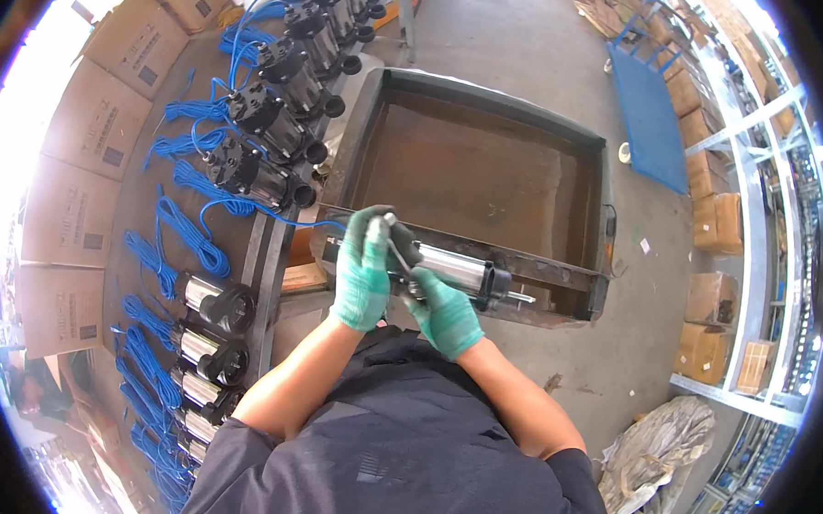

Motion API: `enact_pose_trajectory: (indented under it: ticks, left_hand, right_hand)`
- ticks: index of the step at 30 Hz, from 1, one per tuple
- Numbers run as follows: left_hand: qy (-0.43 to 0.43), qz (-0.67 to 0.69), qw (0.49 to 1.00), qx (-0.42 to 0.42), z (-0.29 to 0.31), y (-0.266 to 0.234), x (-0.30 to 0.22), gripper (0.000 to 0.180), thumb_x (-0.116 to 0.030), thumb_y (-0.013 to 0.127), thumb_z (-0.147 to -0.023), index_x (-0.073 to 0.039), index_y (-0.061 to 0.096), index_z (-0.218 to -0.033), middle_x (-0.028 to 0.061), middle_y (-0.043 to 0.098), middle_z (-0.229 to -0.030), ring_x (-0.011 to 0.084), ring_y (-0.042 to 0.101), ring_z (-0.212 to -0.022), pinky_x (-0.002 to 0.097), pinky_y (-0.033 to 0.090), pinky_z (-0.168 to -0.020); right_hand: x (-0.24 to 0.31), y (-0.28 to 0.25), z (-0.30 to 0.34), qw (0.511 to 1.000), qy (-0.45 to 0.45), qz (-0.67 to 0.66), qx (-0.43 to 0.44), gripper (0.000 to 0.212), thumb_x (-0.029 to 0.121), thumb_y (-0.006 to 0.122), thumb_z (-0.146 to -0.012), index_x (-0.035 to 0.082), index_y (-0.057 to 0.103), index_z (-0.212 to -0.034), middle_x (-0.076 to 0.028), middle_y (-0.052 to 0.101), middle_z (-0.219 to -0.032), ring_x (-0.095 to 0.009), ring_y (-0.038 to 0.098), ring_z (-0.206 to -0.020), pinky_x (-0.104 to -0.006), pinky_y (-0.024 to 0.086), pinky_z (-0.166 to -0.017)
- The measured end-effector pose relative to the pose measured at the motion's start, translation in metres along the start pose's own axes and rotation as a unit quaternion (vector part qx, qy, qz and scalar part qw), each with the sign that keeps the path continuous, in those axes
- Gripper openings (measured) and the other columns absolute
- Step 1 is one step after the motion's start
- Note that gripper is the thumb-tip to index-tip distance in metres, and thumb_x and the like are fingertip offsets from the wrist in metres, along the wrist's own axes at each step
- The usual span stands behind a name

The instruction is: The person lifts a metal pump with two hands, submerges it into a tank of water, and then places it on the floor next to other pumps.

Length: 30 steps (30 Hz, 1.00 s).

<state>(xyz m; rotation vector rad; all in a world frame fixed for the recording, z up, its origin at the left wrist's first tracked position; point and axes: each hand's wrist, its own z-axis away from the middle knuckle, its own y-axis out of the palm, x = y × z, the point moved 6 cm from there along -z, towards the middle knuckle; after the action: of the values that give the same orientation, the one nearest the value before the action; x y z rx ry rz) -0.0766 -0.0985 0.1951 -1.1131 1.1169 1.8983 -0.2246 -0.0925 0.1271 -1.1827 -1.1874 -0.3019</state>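
Because the silver pump motor (452, 270) lies crosswise at the near edge of the metal tank (558, 264), mid-frame, shaft (522, 299) pointing right, the tank edge probably takes its weight, freeing both hands for the slim metal tool (399, 247). Blue cable (285, 219) runs in from the left, likely kept clear of the work. Left hand (363, 282): fingers half curled at the tool's upper end; pinch or just steadying, can't tell. Right hand (447, 316): fingers bent in, apparently closed round its lower end. Tool type unclear.
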Motion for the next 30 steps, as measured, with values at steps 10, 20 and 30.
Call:
enact_pose_trajectory:
  ticks: [10,20,30]
  left_hand:
    - [-0.181,-0.028,0.95,-0.253,-0.065,-0.219,0.067,0.031,-0.041,0.056,-0.103,-0.016,0.063,-0.086,-0.0057,0.053,-0.061,0.0078,0.039,-0.043,0.0263,0.028,-0.038]
    - [-0.289,-0.125,0.943,-0.107,-0.087,-0.203,0.097,0.032,-0.043,0.057,-0.105,-0.017,0.06,-0.088,-0.0033,0.06,-0.067,0.0091,0.047,-0.047,0.0271,0.031,-0.04]
    - [-0.332,-0.127,0.934,-0.024,-0.093,-0.212,0.107,0.024,-0.041,0.06,-0.104,-0.019,0.065,-0.095,-0.0043,0.06,-0.07,0.0087,0.049,-0.051,0.0268,0.036,-0.046]
  right_hand:
    - [-0.01,-0.09,-0.036,0.973,0.035,0.219,-0.065,0.025,0.024,0.066,-0.095,0.006,0.069,-0.112,-0.017,0.072,-0.104,-0.036,0.07,-0.097,-0.0465,0.055,-0.086]
    - [-0.064,-0.086,-0.037,0.971,0.15,0.164,-0.093,0.018,0.016,0.063,-0.095,0.003,0.071,-0.103,-0.021,0.072,-0.099,-0.04,0.07,-0.093,-0.045,0.056,-0.082]
    - [-0.063,-0.086,-0.038,0.972,0.144,0.161,-0.091,0.016,0.014,0.063,-0.094,0.003,0.071,-0.102,-0.021,0.072,-0.098,-0.039,0.07,-0.091,-0.044,0.056,-0.081]
